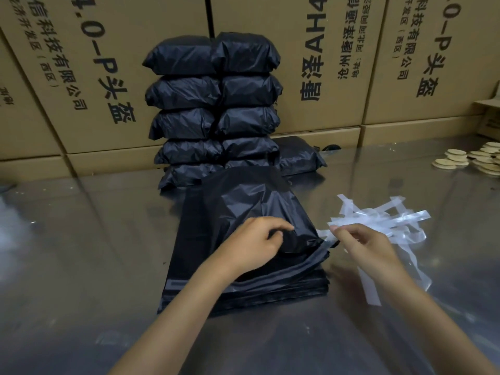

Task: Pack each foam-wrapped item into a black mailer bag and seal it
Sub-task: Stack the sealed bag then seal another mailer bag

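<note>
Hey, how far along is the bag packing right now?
Done: sealed bags stacked against the boxes. In hand: left hand holds a filled bag while right hand pinches its seal strip. Left: closing this flap; empty bags lie underneath.

Glossy, wrinkled black plastic mailer bag catching light | translucent, shiny plastic strips piling beside it | smooth, reflective metal table mirroring the room | matt brown cardboard boxes standing behind, printed in black.
</note>
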`<state>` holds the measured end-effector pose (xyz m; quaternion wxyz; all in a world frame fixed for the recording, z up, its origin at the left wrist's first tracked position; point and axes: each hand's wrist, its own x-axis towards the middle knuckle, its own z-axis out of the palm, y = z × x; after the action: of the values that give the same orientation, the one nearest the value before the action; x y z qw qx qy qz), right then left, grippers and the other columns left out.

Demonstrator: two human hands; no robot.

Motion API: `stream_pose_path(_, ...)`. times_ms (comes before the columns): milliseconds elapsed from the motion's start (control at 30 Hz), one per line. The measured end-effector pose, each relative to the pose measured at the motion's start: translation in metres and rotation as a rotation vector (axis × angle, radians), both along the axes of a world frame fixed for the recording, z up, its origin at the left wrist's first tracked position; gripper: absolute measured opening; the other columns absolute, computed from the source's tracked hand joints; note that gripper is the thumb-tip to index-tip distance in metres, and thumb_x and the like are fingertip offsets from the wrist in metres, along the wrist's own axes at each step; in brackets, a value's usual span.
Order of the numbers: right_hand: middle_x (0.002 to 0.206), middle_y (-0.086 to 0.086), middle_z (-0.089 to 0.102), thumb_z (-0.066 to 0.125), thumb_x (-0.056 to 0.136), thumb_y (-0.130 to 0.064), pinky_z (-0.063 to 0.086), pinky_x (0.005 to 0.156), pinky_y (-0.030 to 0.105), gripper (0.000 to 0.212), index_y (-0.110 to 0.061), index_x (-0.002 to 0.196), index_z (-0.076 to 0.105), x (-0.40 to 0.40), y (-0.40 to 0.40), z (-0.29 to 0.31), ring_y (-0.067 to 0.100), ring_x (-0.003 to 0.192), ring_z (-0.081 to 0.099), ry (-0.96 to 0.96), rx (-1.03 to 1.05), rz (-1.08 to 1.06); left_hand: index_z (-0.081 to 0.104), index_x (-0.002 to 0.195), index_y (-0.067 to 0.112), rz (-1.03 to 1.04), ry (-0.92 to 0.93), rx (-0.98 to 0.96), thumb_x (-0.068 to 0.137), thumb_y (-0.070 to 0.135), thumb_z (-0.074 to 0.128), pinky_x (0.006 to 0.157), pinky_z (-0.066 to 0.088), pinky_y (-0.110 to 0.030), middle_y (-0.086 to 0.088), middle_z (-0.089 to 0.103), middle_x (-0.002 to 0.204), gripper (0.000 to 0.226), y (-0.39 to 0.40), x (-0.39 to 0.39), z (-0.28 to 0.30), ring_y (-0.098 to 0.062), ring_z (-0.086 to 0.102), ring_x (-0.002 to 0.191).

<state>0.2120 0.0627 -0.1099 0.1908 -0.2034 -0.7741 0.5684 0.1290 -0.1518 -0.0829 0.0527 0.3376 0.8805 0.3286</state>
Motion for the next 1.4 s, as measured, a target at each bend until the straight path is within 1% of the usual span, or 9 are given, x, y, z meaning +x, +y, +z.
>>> stream_pose_path(133, 0.099, -0.017, 0.067, 0.067, 0.092, -0.023, 0.043, 0.077, 0.021, 0.007, -0.028, 0.095, 0.07, 0.004, -0.008, 0.001, 0.004, 0.097, 0.06, 0.121, 0.186, -0.061, 0.066, 0.125, 0.037, -0.044, -0.026, -0.055, 0.103, 0.021, 0.048, 0.077, 0.04, -0.006, 0.018, 0.064, 0.126, 0.032, 0.009, 0.0, 0.005, 0.008, 0.059, 0.105)
stream_pose_path(300, 0.14, -0.014, 0.046, 0.06, 0.077, 0.0, 0.033, 0.099, 0.028, 0.068, -0.038, 0.132, 0.052, 0.011, -0.002, 0.011, 0.01, 0.132, 0.036, 0.11, 0.951, 0.207, 0.065, 0.123, 0.033, 0.001, 0.163, -0.236, 0.09, -0.005, 0.044, 0.096, 0.039, -0.01, 0.018, 0.058, 0.127, 0.055, -0.07, -0.006, 0.016, 0.011, 0.051, 0.116)
stream_pose_path(400, 0.166, -0.012, -0.004, 0.054, 0.079, -0.002, 0.017, 0.118, 0.037, 0.097, -0.052, 0.152, 0.016, 0.007, 0.017, 0.005, 0.016, 0.153, -0.003, -0.219, 1.277, 0.411, 0.032, 0.147, 0.048, 0.099, 0.225, -0.587, 0.081, -0.008, 0.047, 0.119, 0.023, -0.036, 0.023, 0.002, 0.163, 0.088, -0.13, -0.007, -0.003, -0.003, -0.001, 0.152)
stream_pose_path(533, 0.164, -0.012, 0.018, 0.058, 0.091, -0.009, 0.025, 0.118, 0.036, 0.071, -0.046, 0.148, 0.038, 0.0, 0.024, -0.015, 0.015, 0.153, 0.014, -0.08, 1.161, 0.406, 0.003, 0.15, 0.057, 0.076, 0.385, -0.492, 0.093, 0.015, 0.056, 0.115, 0.016, -0.025, 0.029, -0.026, 0.157, 0.088, -0.149, 0.009, -0.034, 0.004, -0.025, 0.145)
stream_pose_path(767, 0.133, 0.001, 0.063, 0.074, 0.072, 0.003, 0.045, 0.098, 0.043, 0.041, -0.019, 0.107, 0.076, -0.016, 0.012, -0.021, 0.03, 0.125, 0.056, 0.149, 1.124, 0.381, 0.06, 0.135, 0.022, 0.034, 0.475, -0.204, 0.084, -0.011, 0.055, 0.123, 0.017, -0.025, 0.01, 0.03, 0.159, 0.061, -0.107, 0.001, -0.052, -0.003, 0.007, 0.15)
stream_pose_path(867, 0.137, -0.008, 0.06, 0.074, 0.084, -0.002, 0.036, 0.111, 0.036, 0.02, -0.017, 0.098, 0.074, -0.019, 0.013, -0.019, 0.019, 0.136, 0.046, 0.205, 1.011, 0.382, 0.065, 0.119, 0.027, 0.19, 0.282, 0.053, 0.089, -0.013, 0.051, 0.092, 0.046, -0.015, 0.021, 0.066, 0.119, 0.052, -0.105, 0.002, -0.047, 0.007, 0.057, 0.114)
stream_pose_path(967, 0.129, -0.019, 0.064, 0.072, 0.089, -0.003, 0.027, 0.11, 0.011, 0.015, -0.017, 0.087, 0.069, -0.01, 0.01, -0.009, -0.004, 0.134, 0.043, 0.263, 0.612, 0.42, 0.061, 0.1, 0.032, 0.218, 0.199, 0.257, 0.099, 0.005, 0.056, 0.061, 0.038, -0.028, 0.005, 0.065, 0.076, 0.027, -0.111, 0.001, -0.039, -0.022, 0.059, 0.062)
stream_pose_path(1133, 0.09, 0.001, 0.07, 0.073, 0.09, -0.013, 0.047, 0.079, 0.019, 0.005, -0.015, 0.089, 0.069, 0.023, 0.008, 0.015, 0.011, 0.089, 0.066, 0.241, 0.087, 0.653, 0.071, 0.105, 0.03, 0.19, -0.092, 0.614, 0.087, 0.066, 0.06, 0.086, 0.046, -0.039, -0.003, 0.071, 0.098, 0.041, -0.122, 0.018, -0.027, -0.025, 0.067, 0.096)
stream_pose_path(1400, 0.159, -0.039, 0.01, 0.09, 0.065, -0.056, 0.045, 0.106, 0.023, 0.106, -0.064, 0.147, 0.023, 0.044, 0.018, -0.01, -0.013, 0.148, 0.007, 0.02, 0.401, 0.83, 0.071, 0.11, 0.047, 0.073, -0.023, 0.18, 0.1, 0.015, 0.057, 0.116, 0.031, -0.026, 0.041, 0.053, 0.13, 0.036, -0.144, 0.016, -0.031, 0.019, 0.039, 0.128)
